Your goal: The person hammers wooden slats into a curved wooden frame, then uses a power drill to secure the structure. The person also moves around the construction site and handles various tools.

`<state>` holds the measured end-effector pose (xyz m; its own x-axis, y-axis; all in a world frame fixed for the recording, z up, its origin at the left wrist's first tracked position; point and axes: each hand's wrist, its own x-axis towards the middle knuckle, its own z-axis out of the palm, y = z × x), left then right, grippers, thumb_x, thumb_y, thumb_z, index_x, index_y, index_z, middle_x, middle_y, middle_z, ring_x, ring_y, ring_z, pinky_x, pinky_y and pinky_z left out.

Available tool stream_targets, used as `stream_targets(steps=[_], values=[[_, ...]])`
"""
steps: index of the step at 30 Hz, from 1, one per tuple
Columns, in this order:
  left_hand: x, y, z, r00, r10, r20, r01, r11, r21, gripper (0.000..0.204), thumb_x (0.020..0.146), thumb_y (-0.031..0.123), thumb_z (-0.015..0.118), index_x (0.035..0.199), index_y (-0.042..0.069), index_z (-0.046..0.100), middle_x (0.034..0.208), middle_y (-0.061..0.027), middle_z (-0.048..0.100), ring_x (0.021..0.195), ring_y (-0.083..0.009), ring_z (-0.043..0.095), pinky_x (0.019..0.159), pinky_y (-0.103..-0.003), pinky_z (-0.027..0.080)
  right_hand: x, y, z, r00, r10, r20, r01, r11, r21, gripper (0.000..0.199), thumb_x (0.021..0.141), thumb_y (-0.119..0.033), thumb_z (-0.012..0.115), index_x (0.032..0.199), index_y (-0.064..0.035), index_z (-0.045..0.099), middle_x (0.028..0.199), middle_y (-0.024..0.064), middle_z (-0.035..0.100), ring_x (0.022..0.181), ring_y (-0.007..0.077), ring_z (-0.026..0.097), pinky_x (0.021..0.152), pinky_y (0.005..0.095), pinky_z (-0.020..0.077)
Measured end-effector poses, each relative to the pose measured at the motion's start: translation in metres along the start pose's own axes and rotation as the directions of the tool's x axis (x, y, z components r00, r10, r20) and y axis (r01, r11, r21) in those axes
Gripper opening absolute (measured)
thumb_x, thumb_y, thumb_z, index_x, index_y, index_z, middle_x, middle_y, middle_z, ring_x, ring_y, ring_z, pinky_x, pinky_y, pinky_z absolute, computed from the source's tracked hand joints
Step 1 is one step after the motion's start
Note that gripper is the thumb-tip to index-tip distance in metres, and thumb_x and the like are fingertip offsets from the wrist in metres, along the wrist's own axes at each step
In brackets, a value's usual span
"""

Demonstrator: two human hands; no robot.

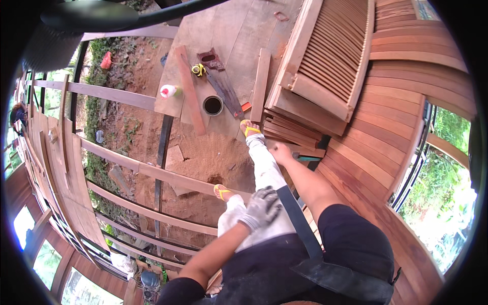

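Note:
My left hand (263, 207), in a grey-white work glove, lies against the white trousers on my thigh, fingers apart and slightly bent, with nothing visible in it. My bare right hand (279, 152) hangs beside my right leg, close to a stack of boards (292, 133); its fingers are too small and partly hidden to read. Beyond my feet, a handsaw (223, 91) rests on plywood (239, 35) beside a yellow tape measure (198, 69), an open can of dark liquid (213, 105) and a reddish plank (190, 91). Near the plywood's left edge stands a white bottle with a red cap (168, 91).
Slatted wooden panels (330, 51) are stacked at the right, against a plank wall (386, 122). Open joists (137, 165) cross above bare soil on the left; my sandalled left foot (222, 192) stands on one. A loose board (261, 84) lies near the panels. A person (19, 114) shows far left.

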<state>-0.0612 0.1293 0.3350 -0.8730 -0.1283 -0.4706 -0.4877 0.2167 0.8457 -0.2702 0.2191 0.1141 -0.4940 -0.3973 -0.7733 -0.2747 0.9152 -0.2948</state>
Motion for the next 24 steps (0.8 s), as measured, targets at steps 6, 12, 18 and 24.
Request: stream_targets(steps=[6, 12, 18, 24], values=[[0.065, -0.037, 0.027, 0.954, 0.194, -0.227, -0.250, 0.935, -0.250, 0.060, 0.073, 0.034, 0.066, 0.130, 0.017, 0.065, 0.140, -0.0119, 0.056, 0.140, -0.0406, 0.041, 0.121, -0.066, 0.016, 0.194, -0.061, 0.031, 0.975, 0.221, -0.033, -0.220, 0.975, 0.028, 0.066, 0.080, -0.047, 0.075, 0.118, 0.0049, 0.062, 0.123, 0.0284, 0.065, 0.119, 0.0404, 0.062, 0.101, 0.0461, 0.0501], [0.077, -0.044, 0.039, 0.935, 0.085, -0.346, -0.217, 0.906, -0.364, 0.058, 0.073, 0.038, 0.067, 0.127, 0.017, 0.063, 0.137, -0.0129, 0.056, 0.133, -0.0427, 0.047, 0.116, -0.069, 0.022, 0.278, -0.076, 0.068, 0.892, 0.448, -0.067, -0.443, 0.894, 0.073, 0.091, 0.076, -0.050, 0.083, 0.135, 0.0059, 0.041, 0.129, 0.0269, 0.063, 0.120, 0.0377, 0.062, 0.102, 0.0448, 0.0508], [0.077, -0.048, 0.047, 0.924, 0.117, -0.363, -0.254, 0.899, -0.357, 0.052, 0.073, 0.038, 0.068, 0.119, 0.017, 0.064, 0.130, -0.0139, 0.056, 0.132, -0.0421, 0.047, 0.114, -0.072, 0.022, 0.284, -0.056, 0.068, 0.880, 0.446, -0.162, -0.429, 0.894, 0.132, 0.055, 0.084, -0.025, 0.070, 0.125, 0.0041, 0.048, 0.119, 0.0276, 0.066, 0.113, 0.0401, 0.065, 0.097, 0.0476, 0.0522], [0.078, -0.052, 0.036, 0.938, 0.159, -0.307, -0.262, 0.907, -0.330, 0.051, 0.070, 0.036, 0.074, 0.117, 0.017, 0.067, 0.134, -0.0134, 0.057, 0.133, -0.0405, 0.048, 0.116, -0.070, 0.023, 0.268, -0.063, 0.067, 0.908, 0.396, -0.134, -0.388, 0.918, 0.081, 0.072, 0.083, -0.036, 0.078, 0.131, 0.0049, 0.043, 0.126, 0.0271, 0.063, 0.117, 0.0389, 0.064, 0.098, 0.0464, 0.0527]])
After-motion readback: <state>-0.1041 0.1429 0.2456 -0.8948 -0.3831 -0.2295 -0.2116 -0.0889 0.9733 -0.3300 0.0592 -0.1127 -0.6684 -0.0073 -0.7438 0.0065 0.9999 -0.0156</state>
